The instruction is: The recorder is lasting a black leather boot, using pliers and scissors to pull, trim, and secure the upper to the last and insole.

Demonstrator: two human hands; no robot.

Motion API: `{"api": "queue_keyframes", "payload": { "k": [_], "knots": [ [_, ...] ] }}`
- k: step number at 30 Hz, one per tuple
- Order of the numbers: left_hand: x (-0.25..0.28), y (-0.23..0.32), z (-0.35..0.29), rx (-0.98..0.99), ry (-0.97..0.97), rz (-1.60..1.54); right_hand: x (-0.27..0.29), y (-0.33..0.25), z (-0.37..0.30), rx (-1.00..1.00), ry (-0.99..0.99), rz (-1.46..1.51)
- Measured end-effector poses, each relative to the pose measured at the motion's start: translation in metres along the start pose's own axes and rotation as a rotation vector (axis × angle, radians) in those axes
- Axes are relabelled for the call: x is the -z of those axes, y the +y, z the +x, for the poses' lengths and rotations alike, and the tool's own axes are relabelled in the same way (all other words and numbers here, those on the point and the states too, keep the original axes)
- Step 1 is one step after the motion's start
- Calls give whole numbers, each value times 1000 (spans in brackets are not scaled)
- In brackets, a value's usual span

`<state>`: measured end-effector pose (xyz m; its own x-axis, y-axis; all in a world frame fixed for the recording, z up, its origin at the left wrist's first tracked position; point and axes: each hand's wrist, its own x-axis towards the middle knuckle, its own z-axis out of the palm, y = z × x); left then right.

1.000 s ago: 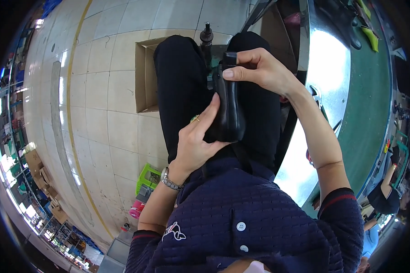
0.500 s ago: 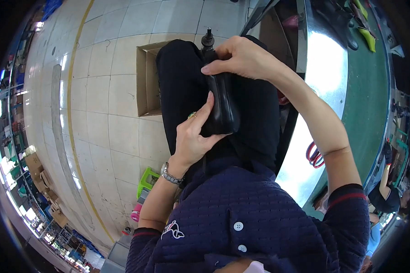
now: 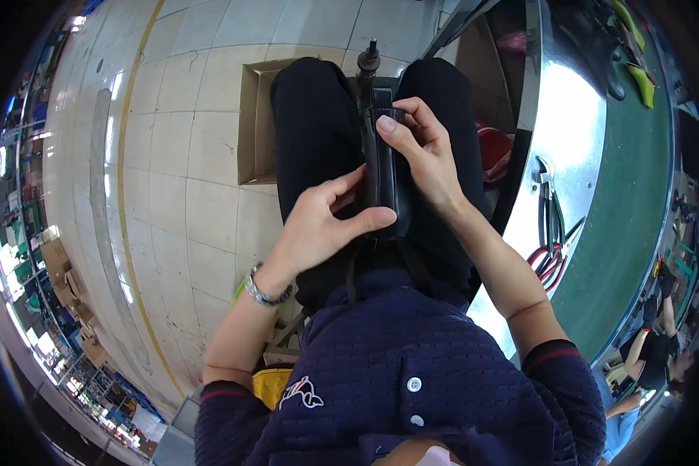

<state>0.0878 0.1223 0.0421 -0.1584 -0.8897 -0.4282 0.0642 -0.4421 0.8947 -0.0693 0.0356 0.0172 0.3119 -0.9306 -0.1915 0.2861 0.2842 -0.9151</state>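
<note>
Shoe point(image 3: 382, 175), judging by the long black outline, held lengthwise over the lap between both hands, far end near a metal post point(image 3: 369, 64); touching or apart, cannot tell. Left hand point(image 3: 314, 225) wrapped around the near end, thumb laid across the top, fingers along the left side, probably to steady that end. Right hand point(image 3: 427, 159) narrowed on the far half, thumb pressed on top, fingers curled at the right side, likely for finer control there. Thighs point(image 3: 311, 132) parted, perhaps to leave room for the post. Pliers point(image 3: 547, 182) on the tabletop point(image 3: 621, 186), near the right forearm point(image 3: 505, 256), seemingly within easy reach.

Smooth, glossy and leather-like on the shoe, with long highlights down its length. Dark, round and stepped on the post, with a thin tip. Plain brown cardboard for the open, straight-edged box point(image 3: 256, 132), beside the left thigh on pale, square floor tiles point(image 3: 210, 147).
</note>
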Motion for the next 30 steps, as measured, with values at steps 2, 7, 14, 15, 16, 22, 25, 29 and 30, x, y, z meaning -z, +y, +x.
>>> {"api": "queue_keyframes", "payload": {
  "k": [2,7,14,15,16,22,25,29,30],
  "knots": [
    [5,21,7,104,-100,10,-8,3,-8,-7,75,57],
    [13,48,17,316,-266,87,-11,21,-13,64,48,-183],
    [4,45,13,200,-209,359,-9,22,-14,161,52,-266],
    [1,45,12,197,-207,363,-8,20,-14,138,65,-242],
    [-3,43,9,149,-161,413,-7,18,-14,116,80,-217],
    [-44,25,-10,-222,108,806,8,5,-7,-18,76,-30],
    [-56,11,-11,-362,227,757,10,0,-7,-43,25,71],
    [-40,-4,-10,-440,196,752,23,2,-4,-108,-50,204],
    [-38,-10,-10,-419,215,715,27,1,-3,-89,-65,242]
  ]
}}
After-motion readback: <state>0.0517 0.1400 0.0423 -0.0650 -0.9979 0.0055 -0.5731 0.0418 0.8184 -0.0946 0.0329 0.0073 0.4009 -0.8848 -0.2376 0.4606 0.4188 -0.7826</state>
